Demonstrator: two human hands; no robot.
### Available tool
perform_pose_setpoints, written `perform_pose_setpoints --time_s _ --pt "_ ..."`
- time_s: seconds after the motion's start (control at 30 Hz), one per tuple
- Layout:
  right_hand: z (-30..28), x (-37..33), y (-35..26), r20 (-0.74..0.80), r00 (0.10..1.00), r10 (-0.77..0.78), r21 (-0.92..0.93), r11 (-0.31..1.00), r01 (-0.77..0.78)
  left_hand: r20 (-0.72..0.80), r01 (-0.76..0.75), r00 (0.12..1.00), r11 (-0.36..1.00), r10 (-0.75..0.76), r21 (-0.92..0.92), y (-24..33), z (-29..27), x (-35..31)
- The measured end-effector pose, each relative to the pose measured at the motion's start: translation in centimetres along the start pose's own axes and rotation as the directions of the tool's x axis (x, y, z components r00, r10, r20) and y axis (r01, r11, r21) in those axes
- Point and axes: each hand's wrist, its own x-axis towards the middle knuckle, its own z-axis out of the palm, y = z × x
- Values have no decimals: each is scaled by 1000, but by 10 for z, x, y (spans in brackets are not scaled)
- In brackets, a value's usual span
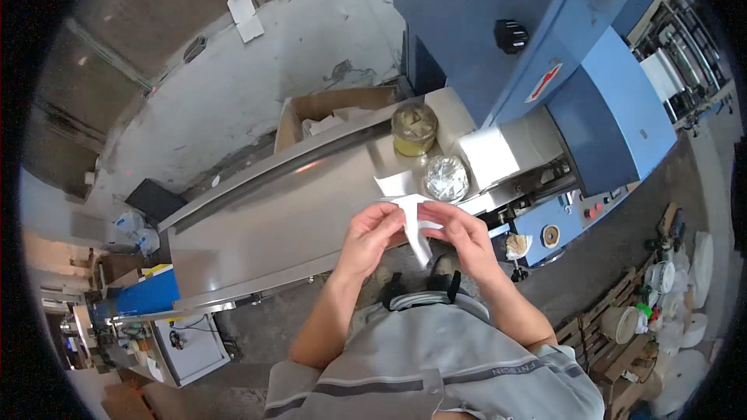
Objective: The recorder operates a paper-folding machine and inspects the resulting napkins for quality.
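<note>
Both my hands hold a folded white paper piece (412,222) in front of my body, just past the near edge of the steel table. My left hand (369,238) pinches its left side between thumb and fingers. On the other side, my right hand (465,239) has its fingers closed on the paper. A strip of it hangs down between the hands. Beyond them, another white piece (395,183) lies on the table beside a round clear container with crinkled silvery contents (447,178). Behind that stands a clear jar with yellowish contents (414,129).
The long steel table (272,218) stretches to the left. A blue machine (611,120) stands at the right, with a blue control panel (564,225) below. Behind the table sits an open cardboard box (342,101). Wooden pallets (615,307) and buckets (620,324) occupy the lower right.
</note>
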Motion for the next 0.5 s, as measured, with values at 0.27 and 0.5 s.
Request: perform_pose_setpoints --time_s 0.27,0.5 --pt "69 7 35 -197 980 -15 -324 945 -50 159 -23 987 944 -32 329 18 -41 -19" --pt "61 2 29 -429 901 68 -288 935 -208 206 -217 967 905 148 365 12 -50 -14"
